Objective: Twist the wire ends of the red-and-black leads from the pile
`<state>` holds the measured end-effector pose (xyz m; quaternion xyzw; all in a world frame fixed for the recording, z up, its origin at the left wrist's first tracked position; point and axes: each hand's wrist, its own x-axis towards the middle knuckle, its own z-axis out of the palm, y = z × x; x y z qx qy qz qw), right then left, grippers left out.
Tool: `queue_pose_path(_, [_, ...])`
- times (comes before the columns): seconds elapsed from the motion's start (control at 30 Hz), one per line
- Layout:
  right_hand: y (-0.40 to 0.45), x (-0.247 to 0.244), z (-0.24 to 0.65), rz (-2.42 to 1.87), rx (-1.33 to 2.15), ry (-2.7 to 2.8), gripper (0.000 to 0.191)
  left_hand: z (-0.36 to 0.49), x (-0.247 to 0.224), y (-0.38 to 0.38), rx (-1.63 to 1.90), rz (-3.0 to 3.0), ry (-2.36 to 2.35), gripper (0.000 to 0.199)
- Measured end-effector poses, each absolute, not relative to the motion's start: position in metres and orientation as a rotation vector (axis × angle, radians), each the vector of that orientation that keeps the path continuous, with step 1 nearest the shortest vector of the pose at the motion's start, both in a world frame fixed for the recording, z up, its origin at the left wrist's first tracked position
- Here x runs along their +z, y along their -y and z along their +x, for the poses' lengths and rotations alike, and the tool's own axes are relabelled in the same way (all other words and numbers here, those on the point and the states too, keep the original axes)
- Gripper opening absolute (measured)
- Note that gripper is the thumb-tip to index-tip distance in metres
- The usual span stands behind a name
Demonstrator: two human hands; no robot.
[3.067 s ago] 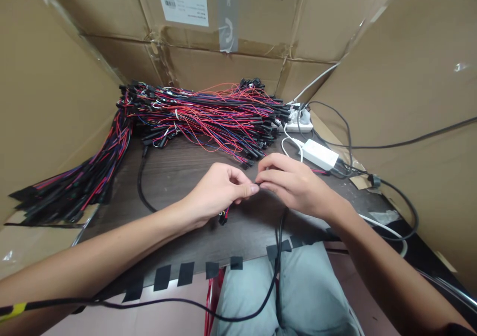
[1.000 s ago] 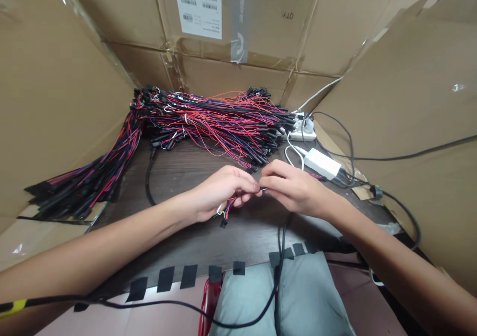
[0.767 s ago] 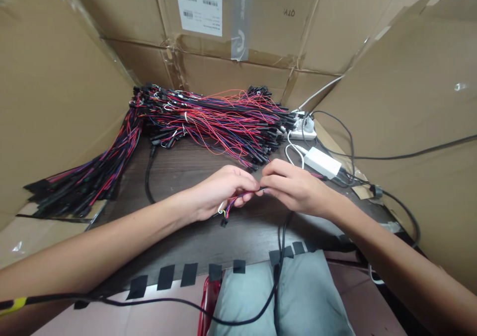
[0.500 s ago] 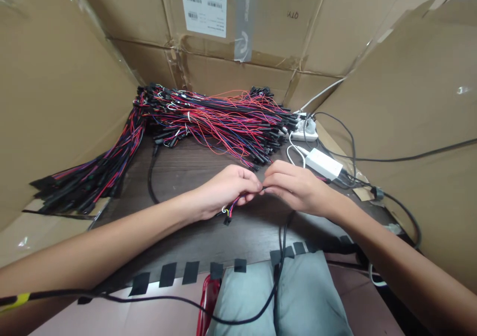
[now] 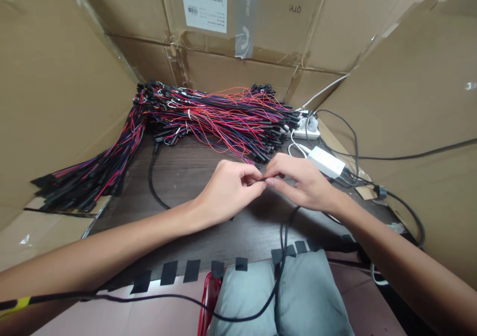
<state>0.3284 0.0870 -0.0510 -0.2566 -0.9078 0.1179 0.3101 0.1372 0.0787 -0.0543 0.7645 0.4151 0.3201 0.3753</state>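
Observation:
Above the middle of the dark wood table, my left hand [image 5: 233, 189] and my right hand [image 5: 298, 182] meet fingertip to fingertip. Between them runs a short dark stretch of a wire harness [image 5: 260, 180], pinched by the thumb and fingers of both hands. Most of the harness is hidden by my palms; a small dark tip shows below the left hand. Just beyond my fingers lies a large pile of wire harnesses [image 5: 219, 120], with red, purple and black wires, black sleeves and black connectors.
More harnesses [image 5: 100, 172] hang over the table's left edge onto cardboard. A white power adapter [image 5: 326, 162] and a power strip [image 5: 307, 132] sit at the right. Cardboard walls [image 5: 276, 23] enclose the table [image 5: 179, 177]. A black cable [image 5: 238, 319] loops across the front edge, above my lap.
My left hand has turned over the harness, hiding the black connector and coloured wires that hung below it. Both hands stay close together, and the right has shifted slightly.

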Motion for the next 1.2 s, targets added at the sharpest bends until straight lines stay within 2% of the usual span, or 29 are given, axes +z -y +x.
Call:
queue_pose_path(0.23, [-0.087, -0.046, 0.328, -0.68, 0.36, 2.358, 0.009, 0.136, -0.05, -0.076, 0.885, 2.023, -1.097, 0.016])
queue_pose_path(0.5, [-0.088, -0.041, 0.328, -0.709, 0.442, 2.355, 0.009, 0.139, -0.045, -0.081, 0.801, 1.52, -1.116, 0.01])
queue_pose_path(0.7, [-0.089, -0.04, 0.328, -0.734, 0.499, 2.343, 0.009, 0.138, -0.043, -0.081, 0.791, 1.52, -1.122, 0.012])
queue_pose_path(0.97, [-0.087, -0.042, 0.327, -0.725, 0.388, 2.392, 0.009, 0.138, -0.044, -0.082, 0.763, 1.497, -1.115, 0.012])
queue_pose_path(1.2, [-0.083, -0.047, 0.325, -0.695, 0.223, 2.371, 0.01, 0.135, -0.042, -0.09, 0.58, 1.441, -0.955, 0.012])
